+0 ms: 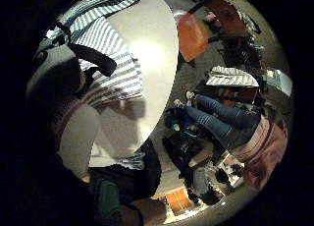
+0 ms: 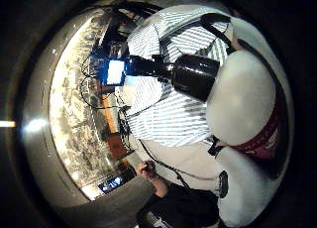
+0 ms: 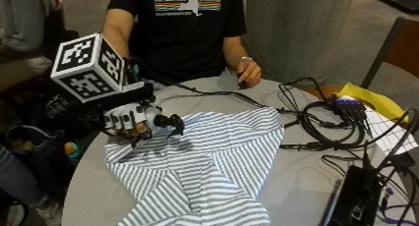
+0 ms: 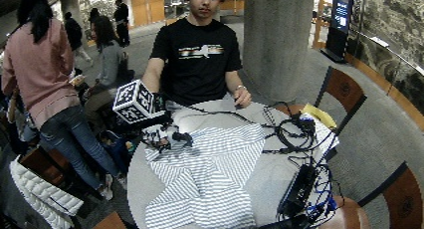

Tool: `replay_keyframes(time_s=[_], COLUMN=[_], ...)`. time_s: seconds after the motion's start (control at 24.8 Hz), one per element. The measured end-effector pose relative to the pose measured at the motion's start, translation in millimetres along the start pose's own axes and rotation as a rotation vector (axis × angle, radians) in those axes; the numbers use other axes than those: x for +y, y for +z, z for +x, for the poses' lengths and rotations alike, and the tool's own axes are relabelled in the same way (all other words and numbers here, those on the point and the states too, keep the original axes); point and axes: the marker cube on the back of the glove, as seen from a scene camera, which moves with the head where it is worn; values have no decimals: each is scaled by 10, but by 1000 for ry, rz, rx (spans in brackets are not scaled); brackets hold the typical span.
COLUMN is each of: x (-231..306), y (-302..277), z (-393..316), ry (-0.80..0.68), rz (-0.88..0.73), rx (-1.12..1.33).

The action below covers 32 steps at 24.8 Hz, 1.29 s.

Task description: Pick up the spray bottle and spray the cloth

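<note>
My gloved right hand (image 3: 126, 119) grips a white spray bottle at the left edge of the round table (image 3: 301, 182), a little above the cloth. The bottle's black spray head (image 3: 171, 122) points right, over the cloth's near-left corner. The grey-and-white striped cloth (image 3: 209, 167) lies spread and crumpled across the middle of the table. In the thumb side palm view the black spray head (image 2: 194, 77) and the white bottle body (image 2: 242, 99) with a red band fill the picture, the striped cloth (image 2: 168, 114) behind them. The bare left hand (image 3: 249, 73) rests at the table's far edge.
Black cables (image 3: 320, 123) coil on the right half of the table, beside a black box (image 3: 353, 196) and yellow paper (image 3: 367, 98). A concrete pillar (image 3: 294, 29) stands behind, a chair (image 3: 393, 49) at the right. A bag (image 3: 39, 147) sits on the floor at the left.
</note>
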Motion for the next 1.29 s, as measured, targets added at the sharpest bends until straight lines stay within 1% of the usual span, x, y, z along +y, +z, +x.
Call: replay_keyframes(time_s=[0.12,0.2,0.28,0.36,0.52,0.69,0.81,0.93,1.13,1.29], x=[36,82,152,255,591,965,1217,1393,1454,1455], y=[-6,-10,-2,30,181,462,774,1097,1507,1818], z=[-33,-73,-135,-230,-591,-1155,-1567,-1949,-2355,-2492], ry=[-24,-72,-163,-292,-554,-695,-776,-832,-821,-785], rz=[25,78,145,178,124,10,-101,-194,-221,-187], rx=[-31,-108,-254,-443,-822,-1025,-1081,-1072,-1043,-1000])
